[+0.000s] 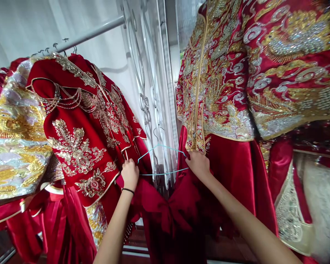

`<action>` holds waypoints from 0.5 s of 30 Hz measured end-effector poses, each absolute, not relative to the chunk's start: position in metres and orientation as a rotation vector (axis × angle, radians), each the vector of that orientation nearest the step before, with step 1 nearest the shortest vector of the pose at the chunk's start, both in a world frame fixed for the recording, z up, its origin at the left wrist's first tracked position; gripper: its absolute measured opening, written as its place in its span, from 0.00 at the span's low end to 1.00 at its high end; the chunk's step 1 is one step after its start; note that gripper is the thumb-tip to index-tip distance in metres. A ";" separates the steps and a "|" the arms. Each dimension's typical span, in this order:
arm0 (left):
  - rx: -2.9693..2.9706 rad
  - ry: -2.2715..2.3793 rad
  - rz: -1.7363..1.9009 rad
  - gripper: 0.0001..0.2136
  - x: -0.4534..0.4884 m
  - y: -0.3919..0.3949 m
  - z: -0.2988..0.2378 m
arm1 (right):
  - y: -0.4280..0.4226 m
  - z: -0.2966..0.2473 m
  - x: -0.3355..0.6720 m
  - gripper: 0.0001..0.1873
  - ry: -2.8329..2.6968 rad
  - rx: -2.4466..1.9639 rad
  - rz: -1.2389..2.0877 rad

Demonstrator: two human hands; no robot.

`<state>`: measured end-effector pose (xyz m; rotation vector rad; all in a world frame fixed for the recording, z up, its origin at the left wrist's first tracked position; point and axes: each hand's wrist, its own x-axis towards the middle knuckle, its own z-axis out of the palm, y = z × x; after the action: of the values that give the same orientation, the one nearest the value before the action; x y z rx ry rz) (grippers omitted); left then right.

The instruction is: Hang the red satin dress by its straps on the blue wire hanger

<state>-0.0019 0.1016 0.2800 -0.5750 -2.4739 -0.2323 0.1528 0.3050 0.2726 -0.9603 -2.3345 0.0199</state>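
A light blue wire clothes hanger (158, 145) is held out in front of me with its hook up. My left hand (130, 175) is closed at its left end, and my right hand (198, 164) is closed around its right end. Below the bar hangs a dark red dress (167, 216) with a bow-like gather at its chest. The dress's upper edges run up toward both hands; how they meet the hanger is hidden by my fingers. A dark band circles my left wrist.
On the left, a red jacket (68, 121) with gold and silver embroidery hangs among other garments from a white rail (93, 31). Richly beaded red and gold jackets (217, 73) hang at the right. White scrolled metalwork (145, 102) and pale curtains (104, 73) stand behind.
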 end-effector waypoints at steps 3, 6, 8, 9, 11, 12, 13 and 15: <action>-0.637 -2.482 -0.235 0.13 -0.011 0.097 0.281 | 0.306 0.281 0.157 0.12 -2.415 -0.996 -0.022; -0.650 -2.568 -0.429 0.12 -0.032 0.087 0.284 | 0.314 0.291 0.165 0.12 -2.457 -1.017 0.059; -0.610 -2.641 -0.652 0.10 -0.051 0.075 0.286 | 0.324 0.298 0.172 0.10 -2.456 -1.001 0.175; -0.583 -2.671 -0.748 0.08 -0.061 0.067 0.286 | 0.330 0.300 0.175 0.08 -2.458 -0.968 0.254; -0.549 -2.718 -0.871 0.06 -0.076 0.050 0.283 | 0.342 0.300 0.180 0.04 -2.434 -0.888 0.475; -0.537 -2.740 -0.920 0.06 -0.082 0.041 0.279 | 0.347 0.296 0.181 0.04 -2.397 -0.863 0.634; -0.524 -2.762 -0.982 0.06 -0.085 0.034 0.274 | 0.351 0.291 0.182 0.04 -2.341 -0.856 0.806; -0.508 -2.798 -1.117 0.08 -0.086 0.023 0.259 | 0.355 0.273 0.182 0.06 -2.208 -0.887 1.100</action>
<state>-0.0857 0.0230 0.2594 -0.5079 -2.7980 -1.1169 0.1822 0.3548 0.2725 -0.8869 -2.2076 1.0996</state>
